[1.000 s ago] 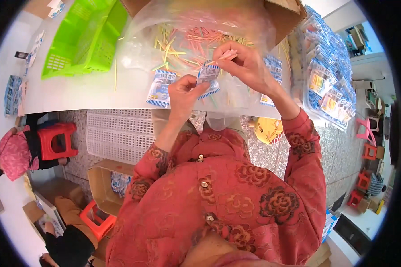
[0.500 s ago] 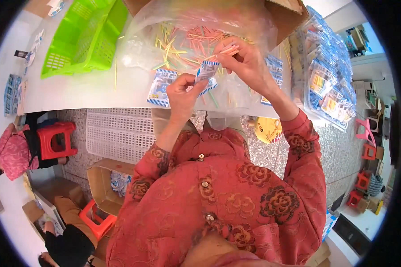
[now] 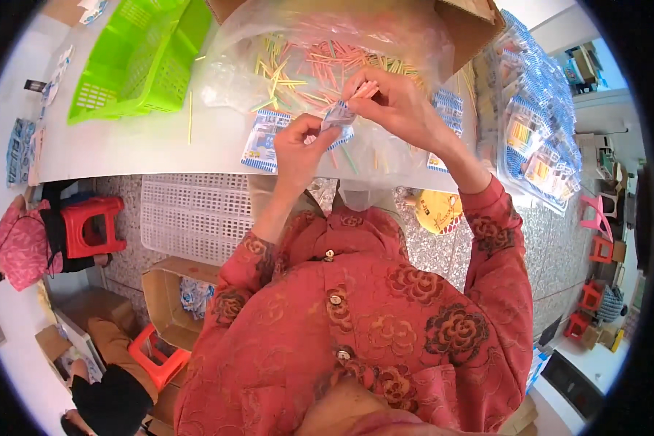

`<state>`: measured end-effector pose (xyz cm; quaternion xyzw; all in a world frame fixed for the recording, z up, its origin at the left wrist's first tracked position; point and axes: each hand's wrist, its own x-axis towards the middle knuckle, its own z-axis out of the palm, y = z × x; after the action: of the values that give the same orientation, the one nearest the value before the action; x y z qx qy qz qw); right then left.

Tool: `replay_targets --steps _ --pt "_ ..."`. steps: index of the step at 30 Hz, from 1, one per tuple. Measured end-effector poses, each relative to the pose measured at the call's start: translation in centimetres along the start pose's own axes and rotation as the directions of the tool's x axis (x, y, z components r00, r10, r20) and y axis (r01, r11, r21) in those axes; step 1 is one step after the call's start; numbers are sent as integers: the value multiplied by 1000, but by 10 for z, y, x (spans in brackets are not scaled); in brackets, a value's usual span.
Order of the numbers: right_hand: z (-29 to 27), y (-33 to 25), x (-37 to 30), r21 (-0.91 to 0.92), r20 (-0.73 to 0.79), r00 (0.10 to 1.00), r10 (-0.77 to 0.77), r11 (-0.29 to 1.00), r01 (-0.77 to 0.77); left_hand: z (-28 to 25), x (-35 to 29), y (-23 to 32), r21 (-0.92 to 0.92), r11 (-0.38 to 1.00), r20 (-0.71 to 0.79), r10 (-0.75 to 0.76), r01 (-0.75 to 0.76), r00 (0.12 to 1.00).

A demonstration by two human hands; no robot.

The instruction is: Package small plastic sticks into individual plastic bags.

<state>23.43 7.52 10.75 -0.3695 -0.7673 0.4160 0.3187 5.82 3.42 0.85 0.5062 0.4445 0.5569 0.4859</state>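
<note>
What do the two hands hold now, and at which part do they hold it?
The left hand pinches the lower edge of a small blue-and-white packet; the right hand grips its top and a few pink sticks.

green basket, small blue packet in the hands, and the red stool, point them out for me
green basket [image 3: 134,62], head view, on its slatted side wall
small blue packet [image 3: 339,116], head view, on the part showing between the two hands
red stool [image 3: 87,225], head view, on its seat top

A green basket [image 3: 134,62] sits on the white table [image 3: 123,145]; red stool [image 3: 87,225] below.
</note>
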Motion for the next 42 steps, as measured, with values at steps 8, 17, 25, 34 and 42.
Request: replay_targets --steps 8,17,25,34,42 --pt "-2 13 11 -8 -3 999 49 999 -49 2 11 4 14 1000 20 17 -17 1000" --pt "2 25 22 32 -64 988 139 990 -137 0 23 -6 -70 997 86 -12 19 996" --pt "14 27 23 286 -172 985 22 958 29 0 22 -12 -222 969 147 -80 112 986" --pt "5 23 9 139 -152 988 -15 990 37 -3 21 -11 -394 895 209 -131 206 969" --pt "8 37 1 157 -252 967 -31 985 73 -1 21 -8 -389 905 164 -115 171 980"
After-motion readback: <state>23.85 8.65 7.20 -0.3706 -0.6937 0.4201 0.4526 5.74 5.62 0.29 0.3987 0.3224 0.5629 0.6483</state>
